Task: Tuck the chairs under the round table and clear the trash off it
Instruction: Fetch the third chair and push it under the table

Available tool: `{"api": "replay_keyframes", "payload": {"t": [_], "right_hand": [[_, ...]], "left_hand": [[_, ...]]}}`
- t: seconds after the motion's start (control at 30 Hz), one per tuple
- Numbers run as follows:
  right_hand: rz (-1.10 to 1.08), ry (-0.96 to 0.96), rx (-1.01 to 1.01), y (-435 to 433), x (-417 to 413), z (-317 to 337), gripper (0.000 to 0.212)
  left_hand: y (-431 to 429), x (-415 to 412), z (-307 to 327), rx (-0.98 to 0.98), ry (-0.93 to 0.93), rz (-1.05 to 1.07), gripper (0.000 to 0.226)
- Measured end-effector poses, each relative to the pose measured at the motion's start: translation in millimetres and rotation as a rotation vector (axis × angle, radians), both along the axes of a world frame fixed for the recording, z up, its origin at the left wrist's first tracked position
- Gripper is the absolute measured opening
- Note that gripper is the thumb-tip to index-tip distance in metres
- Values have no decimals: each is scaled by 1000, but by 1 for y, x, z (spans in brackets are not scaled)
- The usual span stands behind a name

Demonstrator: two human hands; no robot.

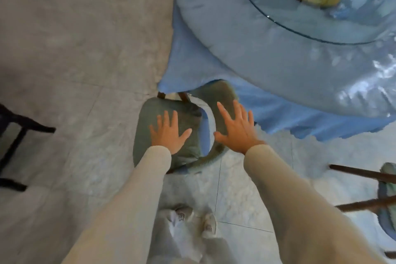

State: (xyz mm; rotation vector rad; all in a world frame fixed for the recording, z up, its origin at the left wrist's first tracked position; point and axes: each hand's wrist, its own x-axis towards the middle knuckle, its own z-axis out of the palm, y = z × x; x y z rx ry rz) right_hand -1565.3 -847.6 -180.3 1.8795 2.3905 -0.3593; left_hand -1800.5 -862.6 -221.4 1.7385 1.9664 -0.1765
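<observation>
Both hands are out ahead of our shoes, flat and spread-fingered, gripping nothing; whether either palm touches what lies under it we cannot tell. Our left hand is over the seat of the chair in front of us, and our right hand is over its curved back, so the right is the nearer one to the table. That is the relation the coming move hangs on. The chair's seat-to-back line runs across us, left to right, with the back on the table side and its far end just at the hem of the blue cloth. The table lies ahead and to our right. We judge the chair must be swung round, seat toward the cloth, before it can be pushed in, and the right hand on the back is better placed to lead that turn. By our count there are three chairs. Besides this one, a dark chair stands at the left edge and a third chair at the right edge, both well apart from the table. Farther on stands the one round table, carrying one glass disc with a yellowish blur at its middle. No trash can be made out in the glare.
</observation>
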Motion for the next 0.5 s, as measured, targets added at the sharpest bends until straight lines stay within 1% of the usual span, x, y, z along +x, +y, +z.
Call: {"api": "replay_keyframes", "payload": {"t": [0.07, 0.13, 0.2, 0.27, 0.3, 0.33, 0.4, 0.43, 0.5], "right_hand": [[95, -19, -39, 12, 4, -19, 91], [177, -39, -56, 22, 12, -39, 90], [254, -62, -90, 31, 21, -57, 91], [329, -96, -159, 37, 32, -75, 94], [371, -122, -183, 41, 38, -84, 96], [420, -152, -198, 44, 43, -92, 99], [531, -213, -189, 51, 53, -102, 108], [595, -253, -174, 55, 55, -107, 113], [734, -339, -137, 67, 56, -110, 118]], "left_hand": [[-33, 5, -27, -54, -90, 171, 89], [-62, 14, -53, -65, -201, 365, 84], [-79, 27, -76, -118, -351, 629, 70], [-87, 43, -94, -221, -595, 1029, 65], [-90, 49, -103, -294, -738, 1248, 65], [-94, 54, -115, -363, -855, 1416, 68], [-101, 63, -138, -413, -1041, 1596, 77], [-102, 67, -150, -400, -1128, 1674, 80], [-95, 70, -164, -330, -1304, 1825, 77]]}}
